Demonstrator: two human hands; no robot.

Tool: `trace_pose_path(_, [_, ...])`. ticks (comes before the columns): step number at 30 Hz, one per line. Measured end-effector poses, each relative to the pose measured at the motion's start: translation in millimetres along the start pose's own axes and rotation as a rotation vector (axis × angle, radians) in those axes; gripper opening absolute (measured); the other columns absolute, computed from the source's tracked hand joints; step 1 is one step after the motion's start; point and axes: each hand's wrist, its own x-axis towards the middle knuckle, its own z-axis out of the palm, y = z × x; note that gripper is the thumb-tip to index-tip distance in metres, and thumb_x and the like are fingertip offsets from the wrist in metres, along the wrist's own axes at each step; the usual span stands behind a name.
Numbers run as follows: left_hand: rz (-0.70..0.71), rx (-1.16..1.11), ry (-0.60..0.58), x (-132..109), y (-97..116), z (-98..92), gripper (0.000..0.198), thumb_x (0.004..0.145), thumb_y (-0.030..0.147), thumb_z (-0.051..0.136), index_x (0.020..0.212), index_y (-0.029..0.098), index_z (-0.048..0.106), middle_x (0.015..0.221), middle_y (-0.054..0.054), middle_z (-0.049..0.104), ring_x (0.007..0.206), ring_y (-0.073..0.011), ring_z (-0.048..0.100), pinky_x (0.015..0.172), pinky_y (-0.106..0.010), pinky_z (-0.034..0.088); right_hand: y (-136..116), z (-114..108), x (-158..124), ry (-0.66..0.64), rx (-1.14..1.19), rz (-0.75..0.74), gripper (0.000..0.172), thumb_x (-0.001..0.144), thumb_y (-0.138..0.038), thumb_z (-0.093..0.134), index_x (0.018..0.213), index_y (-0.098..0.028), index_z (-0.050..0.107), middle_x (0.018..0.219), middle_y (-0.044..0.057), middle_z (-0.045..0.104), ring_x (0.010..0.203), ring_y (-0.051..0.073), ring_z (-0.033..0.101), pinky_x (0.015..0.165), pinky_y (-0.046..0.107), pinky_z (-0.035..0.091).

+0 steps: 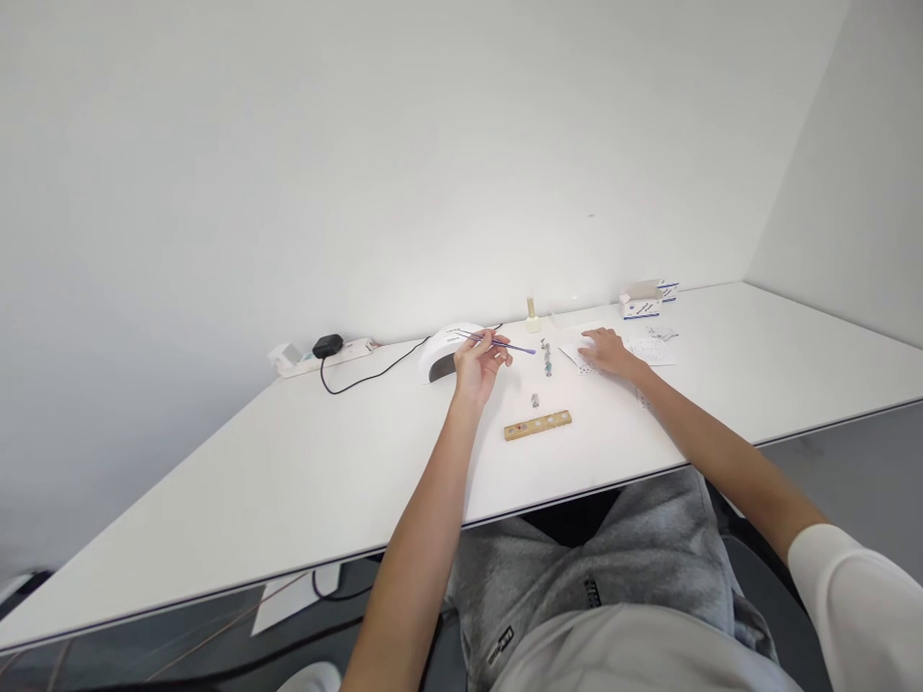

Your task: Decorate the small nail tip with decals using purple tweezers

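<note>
My left hand (477, 363) is closed in a pinch on a thin purple-tipped tool (505, 343), held level above the white table (303, 471) in front of a white dome-shaped nail lamp (445, 352). My right hand (607, 352) lies flat, fingers stretched, on a small white sheet (586, 358) with tiny dots. Between the hands lie small beads or nail pieces (547, 359). A wooden strip (537, 425) with round wells sits nearer me, and a small metal piece (535, 399) is just behind it.
A small bottle (532, 315) stands by the wall. White boxes (641, 304) and another sheet (653, 350) lie at the back right. A power strip (338, 354) with a black plug and cable sits at the back left. My grey-trousered knees are under the table's front edge.
</note>
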Motion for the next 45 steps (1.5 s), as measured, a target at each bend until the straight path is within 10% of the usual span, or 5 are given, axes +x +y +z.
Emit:
trace_pose_path(13, [0.006, -0.004, -0.001, 1.6, -1.0, -0.4, 0.019, 0.073, 0.025, 0.072, 0.078, 0.014, 0.056, 0.070, -0.005, 0.065, 0.048, -0.0104, 0.052, 0.048, -0.026, 0.041, 4.7, -10.5, -0.3, -0.236, -0.032, 0.091, 0.067, 0.083, -0.053, 0.052, 0.140, -0.020, 0.039, 0.144, 0.015, 0.042, 0.132, 0.035, 0.034, 0.105, 0.047, 0.026])
trace_pose_path(33, [0.002, 0.000, 0.017, 1.0, -0.6, -0.3, 0.018, 0.074, 0.024, 0.071, 0.077, 0.014, 0.056, 0.070, -0.005, 0.064, 0.049, -0.0104, 0.052, 0.048, -0.026, 0.041, -9.5, -4.5, 2.4, -0.117, -0.019, 0.303, 0.077, 0.062, -0.058, 0.073, 0.124, -0.016, 0.053, 0.124, 0.018, 0.056, 0.119, 0.036, 0.047, 0.095, 0.044, 0.035])
trace_pose_path(45, [0.002, 0.017, 0.026, -0.2, 0.5, -0.3, 0.017, 0.076, 0.024, 0.070, 0.077, 0.014, 0.056, 0.070, -0.005, 0.064, 0.049, -0.0105, 0.052, 0.047, -0.026, 0.041, -9.0, -12.3, 0.4, 0.142, 0.510, 0.195, 0.021, 0.067, -0.032, 0.066, 0.081, -0.018, 0.061, 0.088, 0.004, 0.066, 0.083, 0.019, 0.059, 0.074, 0.030, 0.046])
